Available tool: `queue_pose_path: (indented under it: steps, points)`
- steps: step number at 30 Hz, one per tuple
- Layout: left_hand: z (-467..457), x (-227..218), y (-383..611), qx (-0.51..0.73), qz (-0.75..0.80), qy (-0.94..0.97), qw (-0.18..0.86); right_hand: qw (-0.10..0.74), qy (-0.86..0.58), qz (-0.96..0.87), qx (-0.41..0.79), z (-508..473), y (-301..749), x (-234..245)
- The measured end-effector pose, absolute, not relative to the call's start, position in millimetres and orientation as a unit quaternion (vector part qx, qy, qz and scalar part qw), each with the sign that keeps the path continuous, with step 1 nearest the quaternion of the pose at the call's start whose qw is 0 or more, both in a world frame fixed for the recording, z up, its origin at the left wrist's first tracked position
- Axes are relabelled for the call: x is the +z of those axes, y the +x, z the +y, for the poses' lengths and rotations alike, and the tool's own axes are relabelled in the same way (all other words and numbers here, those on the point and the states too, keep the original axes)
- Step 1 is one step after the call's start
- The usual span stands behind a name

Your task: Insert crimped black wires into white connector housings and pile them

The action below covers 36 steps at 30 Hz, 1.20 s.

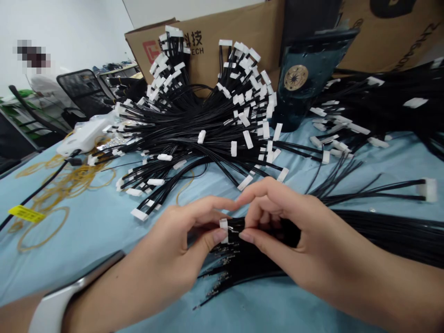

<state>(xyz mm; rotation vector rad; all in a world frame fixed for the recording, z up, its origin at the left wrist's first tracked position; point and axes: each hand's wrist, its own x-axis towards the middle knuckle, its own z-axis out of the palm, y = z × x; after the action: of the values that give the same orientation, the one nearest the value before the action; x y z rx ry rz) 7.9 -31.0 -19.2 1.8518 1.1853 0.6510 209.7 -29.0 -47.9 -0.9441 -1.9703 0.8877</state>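
My left hand [180, 245] pinches a small white plastic connector [224, 230] between thumb and forefinger. My right hand [287, 231] is closed in a pinch right beside it, its fingertips on thin black wires [239, 259] with bare metal terminals that run into the connector. Both hands hover just above a loose bundle of these black wires lying on the blue table cover [104, 222]. A white band sits on my left wrist [55, 305].
A big fanned heap of black wires with white connectors [208, 120] lies behind the hands, another heap [364, 111] at right. Yellow rubber bands [65, 185] and a white box [83, 136] lie at left. A dark bottle [300, 83] and cardboard boxes [208, 46] stand behind.
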Motion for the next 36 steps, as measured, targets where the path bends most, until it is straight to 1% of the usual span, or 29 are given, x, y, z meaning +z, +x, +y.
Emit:
queue_pose_path:
  steps: [7,11,15,21,26,33,36]
  points:
    - [-33.3,-19.3,7.6,0.247,0.484,0.741,0.394,0.379,-0.355,-0.765,0.382,-25.0,209.9,-43.6]
    - [-34.4,-21.0,6.9,0.259,0.488,0.74,0.384,0.387,-0.375,-0.747,0.389,-24.7,208.3,-41.7]
    - [-36.4,-20.3,7.2,0.253,0.487,0.74,0.391,0.409,-0.388,-0.741,0.365,-27.6,206.9,-42.3]
    - [-35.4,-19.1,6.7,0.246,0.485,0.734,0.408,0.413,-0.388,-0.756,0.327,-32.2,206.6,-42.9]
    - [-33.2,-19.3,6.2,0.233,0.487,0.74,0.402,0.416,-0.397,-0.751,0.325,-32.9,207.1,-43.5]
    - [-35.2,-18.4,5.6,0.232,0.495,0.726,0.416,0.445,-0.383,-0.741,0.326,-29.6,203.5,-47.5]
    - [-36.1,-17.6,5.0,0.225,0.499,0.723,0.421,0.441,-0.37,-0.755,0.314,-30.5,205.2,-45.9]
